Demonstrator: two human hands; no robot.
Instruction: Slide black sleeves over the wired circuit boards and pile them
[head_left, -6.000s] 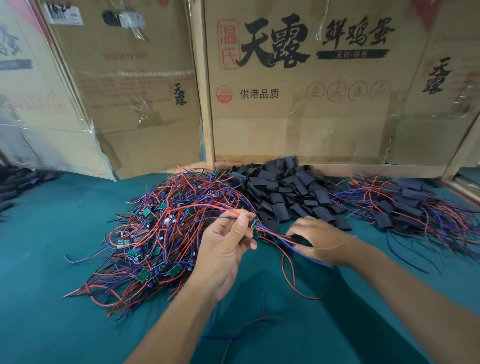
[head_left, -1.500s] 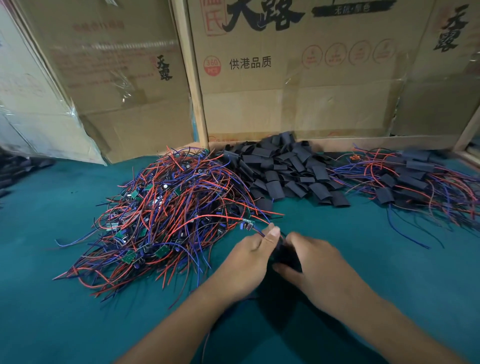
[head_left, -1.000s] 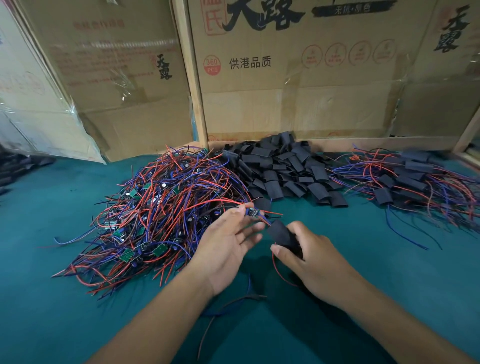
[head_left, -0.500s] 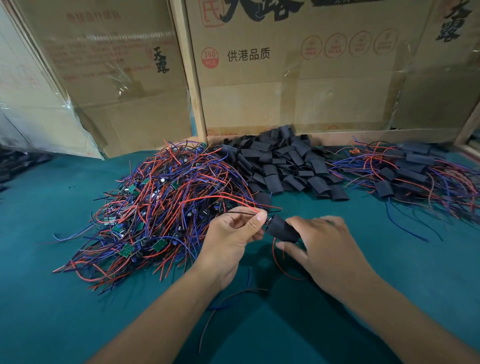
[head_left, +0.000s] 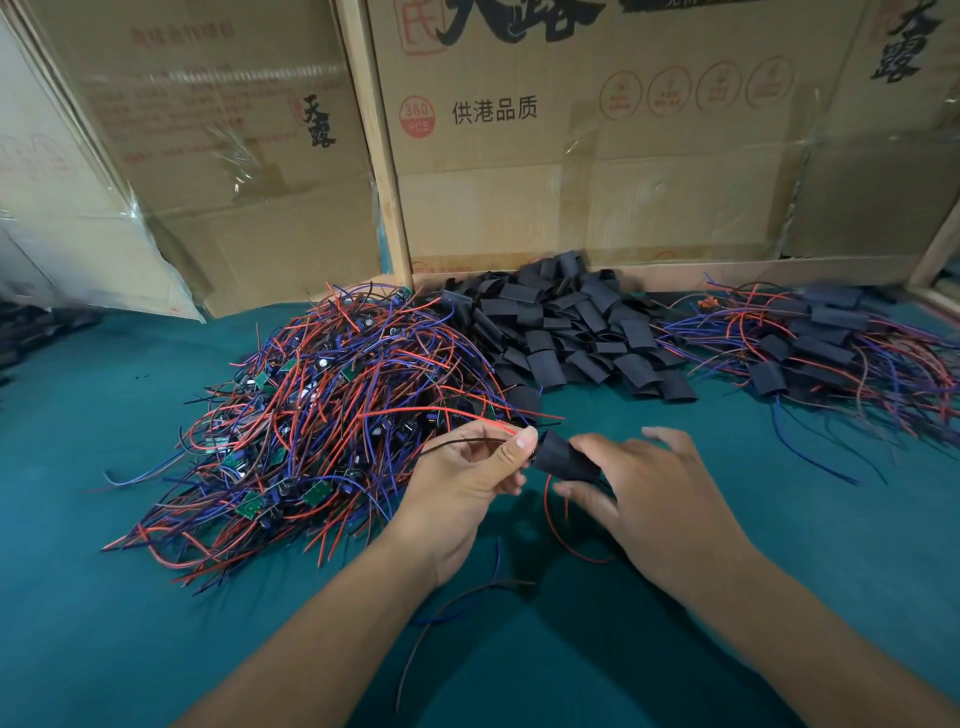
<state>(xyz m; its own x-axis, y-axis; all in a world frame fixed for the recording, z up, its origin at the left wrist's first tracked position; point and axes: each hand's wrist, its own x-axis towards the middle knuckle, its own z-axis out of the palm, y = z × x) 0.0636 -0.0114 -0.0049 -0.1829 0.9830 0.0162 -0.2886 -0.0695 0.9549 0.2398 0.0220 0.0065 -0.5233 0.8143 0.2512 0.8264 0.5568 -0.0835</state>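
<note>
Head view: cardboard box (head_left: 571, 171) reads "供港品质", "360 PCS".

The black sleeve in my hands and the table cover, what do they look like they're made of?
Black sleeve: likely thin matte plastic tubing, perhaps heat-shrink; the spare ones in the sleeve pile lie flattened and creased without shine. Table cover: looks like teal felt or similar cloth; flat, non-reflective, with no gloss or visible weave. Neither can be confirmed by sight alone.
</note>
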